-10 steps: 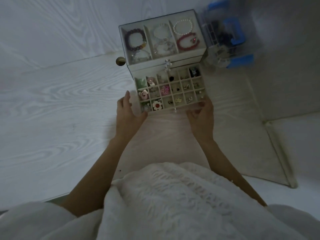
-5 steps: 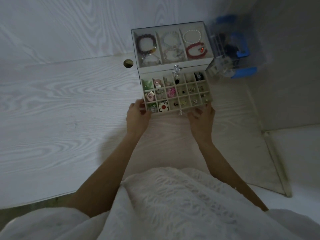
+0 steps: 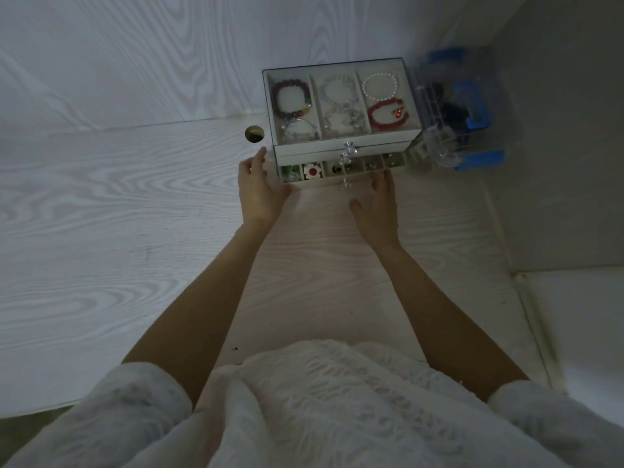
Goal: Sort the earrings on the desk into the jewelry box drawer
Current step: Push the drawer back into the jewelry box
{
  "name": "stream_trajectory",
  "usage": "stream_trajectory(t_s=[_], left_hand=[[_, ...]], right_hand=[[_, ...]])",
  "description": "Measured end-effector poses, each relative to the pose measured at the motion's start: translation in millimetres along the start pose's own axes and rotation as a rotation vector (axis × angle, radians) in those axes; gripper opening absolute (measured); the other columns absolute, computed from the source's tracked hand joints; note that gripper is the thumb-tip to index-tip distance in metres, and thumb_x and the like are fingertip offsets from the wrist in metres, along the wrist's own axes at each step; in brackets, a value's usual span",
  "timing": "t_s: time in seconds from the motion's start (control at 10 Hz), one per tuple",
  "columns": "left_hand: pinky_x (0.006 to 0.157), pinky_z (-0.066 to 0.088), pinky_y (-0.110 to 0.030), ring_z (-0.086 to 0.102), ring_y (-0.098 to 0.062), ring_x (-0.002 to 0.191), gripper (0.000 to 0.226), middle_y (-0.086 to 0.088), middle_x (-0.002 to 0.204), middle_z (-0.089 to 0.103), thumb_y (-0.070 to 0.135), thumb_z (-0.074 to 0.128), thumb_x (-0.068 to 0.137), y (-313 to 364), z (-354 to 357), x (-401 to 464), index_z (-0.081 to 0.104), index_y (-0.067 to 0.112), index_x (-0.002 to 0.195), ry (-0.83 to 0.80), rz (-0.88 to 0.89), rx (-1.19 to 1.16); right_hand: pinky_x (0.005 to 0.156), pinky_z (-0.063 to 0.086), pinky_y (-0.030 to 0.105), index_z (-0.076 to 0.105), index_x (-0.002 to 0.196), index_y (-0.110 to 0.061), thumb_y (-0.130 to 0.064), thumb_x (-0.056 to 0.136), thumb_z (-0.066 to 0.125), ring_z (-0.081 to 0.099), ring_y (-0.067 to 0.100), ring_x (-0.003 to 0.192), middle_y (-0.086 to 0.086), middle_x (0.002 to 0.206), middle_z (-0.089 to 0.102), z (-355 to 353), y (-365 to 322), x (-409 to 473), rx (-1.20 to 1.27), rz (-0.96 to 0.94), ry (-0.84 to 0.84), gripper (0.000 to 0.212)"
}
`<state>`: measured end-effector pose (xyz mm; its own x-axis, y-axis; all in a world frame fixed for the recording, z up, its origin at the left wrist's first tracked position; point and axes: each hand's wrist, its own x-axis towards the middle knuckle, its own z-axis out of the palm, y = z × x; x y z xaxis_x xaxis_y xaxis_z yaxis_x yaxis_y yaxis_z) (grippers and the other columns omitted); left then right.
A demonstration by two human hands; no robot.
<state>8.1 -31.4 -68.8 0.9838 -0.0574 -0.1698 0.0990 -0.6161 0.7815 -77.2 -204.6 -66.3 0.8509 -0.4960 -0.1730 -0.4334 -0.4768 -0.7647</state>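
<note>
A white jewelry box (image 3: 344, 148) with a clear lid stands at the back of the desk, bracelets showing in its top tray. Its lower drawer (image 3: 317, 183) sticks out only a little, so just the front row of compartments shows, holding earrings such as a white flower with a red centre (image 3: 312, 171). My left hand (image 3: 260, 190) lies with straight fingers against the drawer's front left corner. My right hand (image 3: 380, 204) is flat, fingertips touching the drawer's front right edge. No loose earrings are visible on the desk.
A round cable hole (image 3: 254, 134) is in the desk left of the box. A clear and blue plastic organiser (image 3: 462, 123) stands to the box's right by the wall. A pale wood-grain desktop (image 3: 101, 214) spreads to the left.
The drawer has slid back into the box, from fully pulled out to nearly closed. Both hands have moved forward with its front edge.
</note>
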Motion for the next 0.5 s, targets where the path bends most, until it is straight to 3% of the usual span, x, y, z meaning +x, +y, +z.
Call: stream_trajectory(t_s=[0.1,0.2,0.3,0.4,0.5], left_hand=[[0.090,0.047,-0.034,0.053,-0.020,0.109,0.064,-0.009,0.124,0.052,0.022,0.076,0.072,4,-3,13,0.048,0.013,0.129,0.009,0.044,0.054],[0.077,0.047,-0.025,0.063,-0.012,0.089,0.043,0.000,0.107,0.065,0.025,0.076,0.072,10,-6,18,0.060,0.017,0.111,0.049,0.036,0.018],[0.074,0.046,-0.022,0.064,-0.007,0.076,0.032,0.005,0.101,0.069,0.024,0.075,0.074,12,-8,14,0.063,0.020,0.104,0.086,0.029,-0.003],[0.074,0.048,-0.023,0.065,-0.009,0.080,0.028,0.004,0.101,0.069,0.023,0.071,0.079,9,-5,6,0.063,0.018,0.105,0.124,0.025,-0.031],[0.077,0.048,-0.022,0.063,-0.006,0.083,0.027,0.009,0.094,0.067,0.031,0.064,0.084,11,-10,-9,0.062,0.020,0.109,0.155,-0.062,-0.073]], right_hand=[[0.089,0.022,0.005,0.035,0.134,-0.004,0.001,0.083,0.057,0.030,0.021,0.136,0.012,0.155,0.010,1,-1,7,-0.022,-0.038,-0.039,0.056],[0.092,0.023,0.008,0.033,0.134,0.001,0.004,0.079,0.056,0.034,0.023,0.132,0.014,0.148,0.027,-1,-4,20,-0.024,-0.055,-0.018,0.059],[0.099,0.028,0.019,0.034,0.134,0.000,0.004,0.078,0.056,0.037,0.025,0.130,0.017,0.146,0.031,-4,-7,21,-0.011,-0.048,-0.029,0.060],[0.108,0.026,0.029,0.037,0.134,-0.005,0.001,0.080,0.057,0.032,0.026,0.133,0.014,0.147,0.032,-8,-3,17,0.006,-0.060,-0.059,0.058],[0.097,0.034,0.026,0.048,0.125,-0.010,-0.007,0.084,0.057,0.046,0.023,0.118,0.008,0.127,0.054,-18,-13,0,0.021,-0.106,0.042,0.042]])
